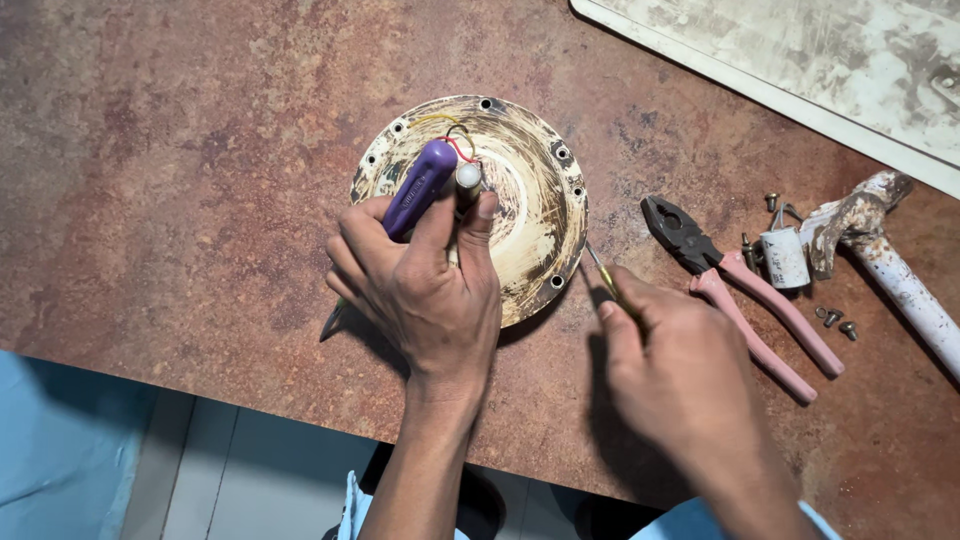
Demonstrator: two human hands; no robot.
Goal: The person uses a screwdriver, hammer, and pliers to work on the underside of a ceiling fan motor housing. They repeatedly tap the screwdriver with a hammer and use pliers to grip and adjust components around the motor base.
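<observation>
A round, dirty cream metal disc [530, 190] with holes around its rim lies on the brown table [180, 170]. Red and yellow wires [458, 140] curl near its centre. My left hand [425, 285] rests on the disc's near side, holding a purple-handled tool [420, 185] and pinching the small white centre shaft [468, 176] with thumb and finger. My right hand [670, 365] sits to the right of the disc, gripping a thin screwdriver [603, 275] whose tip meets the disc's lower right rim.
Pink-handled pliers [745, 295] lie to the right of the disc. Beyond them sit a small white cylinder [785, 258], loose screws [835, 320] and a paint-stained pipe [900, 275]. A stained white panel [800, 60] lies at the top right. The table edge runs along the bottom.
</observation>
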